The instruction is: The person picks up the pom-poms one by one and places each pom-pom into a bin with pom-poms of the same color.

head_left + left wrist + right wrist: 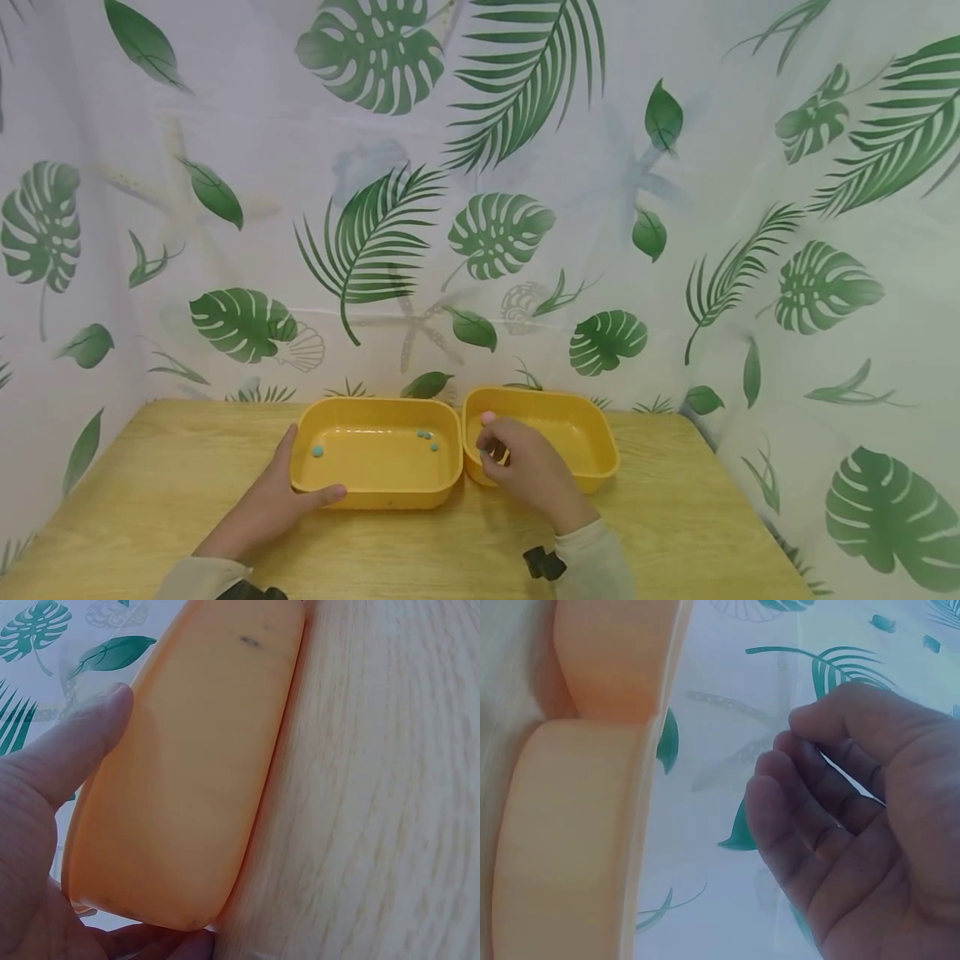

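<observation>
Two yellow plastic bins stand side by side on the table. My left hand [281, 492] grips the left bin [390, 500] at its near left corner. In the left wrist view its thumb lies over the rim, with fingers round the end wall. Several small teal balls [318, 451] lie in that bin. My right hand [528, 471] hovers over the left part of the right bin [592, 483], fingers bent and thumb close to the index fingertip. A teal speck [483, 451] shows at the fingertips; whether it is held is unclear. Beyond the hand is a pink ball [488, 417].
The wooden table [420, 550] extends in front of the bins and to both sides. A white cloth with green leaf prints [420, 350] hangs behind and at both sides. Dark bands [544, 563] sit at both wrists.
</observation>
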### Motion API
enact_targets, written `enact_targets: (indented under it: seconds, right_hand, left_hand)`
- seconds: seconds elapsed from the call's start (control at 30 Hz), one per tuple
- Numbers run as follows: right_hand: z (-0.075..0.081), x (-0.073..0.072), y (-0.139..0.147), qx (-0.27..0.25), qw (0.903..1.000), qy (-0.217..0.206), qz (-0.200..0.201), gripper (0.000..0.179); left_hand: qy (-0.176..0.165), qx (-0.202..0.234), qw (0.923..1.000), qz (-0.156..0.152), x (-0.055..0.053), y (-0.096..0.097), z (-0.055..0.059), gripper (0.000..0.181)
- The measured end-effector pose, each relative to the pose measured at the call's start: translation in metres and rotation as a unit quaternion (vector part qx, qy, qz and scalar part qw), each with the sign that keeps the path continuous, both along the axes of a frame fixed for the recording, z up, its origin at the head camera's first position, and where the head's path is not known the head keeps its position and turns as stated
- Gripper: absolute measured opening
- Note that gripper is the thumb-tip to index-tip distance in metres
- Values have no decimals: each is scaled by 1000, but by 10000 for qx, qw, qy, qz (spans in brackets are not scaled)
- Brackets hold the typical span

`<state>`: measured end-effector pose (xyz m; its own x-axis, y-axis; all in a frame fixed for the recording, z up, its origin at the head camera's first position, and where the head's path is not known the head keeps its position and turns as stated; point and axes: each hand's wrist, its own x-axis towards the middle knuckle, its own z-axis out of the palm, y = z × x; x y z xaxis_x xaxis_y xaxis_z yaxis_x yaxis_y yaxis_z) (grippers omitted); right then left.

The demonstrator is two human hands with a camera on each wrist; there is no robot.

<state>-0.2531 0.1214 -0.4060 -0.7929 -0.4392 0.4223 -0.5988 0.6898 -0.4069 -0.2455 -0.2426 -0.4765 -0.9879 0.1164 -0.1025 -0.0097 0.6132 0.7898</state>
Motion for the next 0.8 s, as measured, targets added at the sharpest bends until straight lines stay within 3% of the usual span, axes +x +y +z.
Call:
enact_targets:
  seconds: [0.23,0.63,0.8]
  right_hand:
    - [0,-2,1,-16,9998,180,-77,14]
    - [-1,-3,-2,-73,9994,35,-327,15]
    - [-2,-2,0,-65,9991,237,-359,19]
  left_hand:
    - [-18,41,10000,5,2,0,1,134]
    - [-12,34,10000,-17,2,0,1,134]
    - [6,43,10000,-24,2,1,1,134]
